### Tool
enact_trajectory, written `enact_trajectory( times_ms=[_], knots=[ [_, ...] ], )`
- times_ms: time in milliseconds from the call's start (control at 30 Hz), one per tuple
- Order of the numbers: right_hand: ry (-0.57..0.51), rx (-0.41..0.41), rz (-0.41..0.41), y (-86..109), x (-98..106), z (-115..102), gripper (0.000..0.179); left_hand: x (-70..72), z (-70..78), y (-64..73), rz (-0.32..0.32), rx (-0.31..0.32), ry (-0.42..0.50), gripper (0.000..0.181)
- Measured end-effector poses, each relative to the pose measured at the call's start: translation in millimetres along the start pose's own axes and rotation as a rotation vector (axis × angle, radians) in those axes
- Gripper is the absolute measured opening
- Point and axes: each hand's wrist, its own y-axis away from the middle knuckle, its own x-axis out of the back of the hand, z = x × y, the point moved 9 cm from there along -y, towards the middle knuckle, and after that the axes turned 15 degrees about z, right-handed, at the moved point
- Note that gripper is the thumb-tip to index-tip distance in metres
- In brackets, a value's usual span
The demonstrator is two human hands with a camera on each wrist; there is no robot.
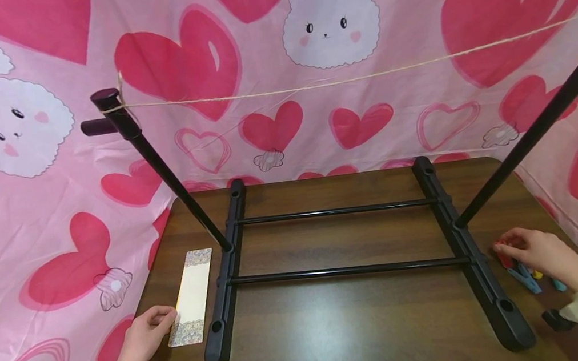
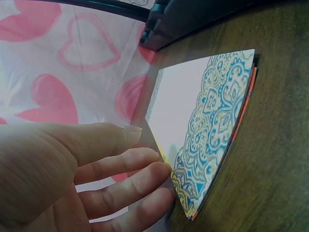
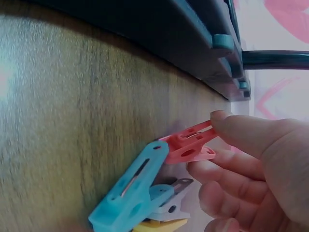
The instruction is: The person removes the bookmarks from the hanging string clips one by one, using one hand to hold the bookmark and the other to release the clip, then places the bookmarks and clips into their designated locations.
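On the left of the table lies a small stack of long cards (image 1: 193, 295), pale in the middle with lacy patterned ends. My left hand (image 1: 145, 336) is at its left edge, its loosely bent fingertips right at the card edge and the thumb held above. At the right, my right hand (image 1: 548, 252) pinches a red clothespin (image 3: 188, 142) by its handle ends between thumb and fingers. A blue clothespin (image 3: 130, 188) overlaps it in the right wrist view. Beside that are a pale grey clothespin (image 3: 170, 210) and a yellow one (image 3: 161, 225), partly hidden.
A black frame stands on the table, with two feet (image 1: 227, 300), two crossbars (image 1: 348, 270) and two slanting posts (image 1: 170, 176). A thin string (image 1: 271, 93) runs between the post tops. Pink heart-and-bunny cloth (image 1: 257, 51) hangs behind and at the sides.
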Motion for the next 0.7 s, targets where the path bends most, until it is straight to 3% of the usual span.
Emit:
enact_trajectory(
  times_ms=[367,700],
  knots=[
    [0.016,0.038,-0.069,-4.1,-5.7,1.3,0.048,-0.7,1.1,1.9,-0.02,-0.021,0.001,0.031],
    [0.032,0.059,-0.065,-5.7,-9.1,-4.6,0.046,2.5,1.0,-2.2,-0.002,-0.034,-0.017,0.031]
  ],
)
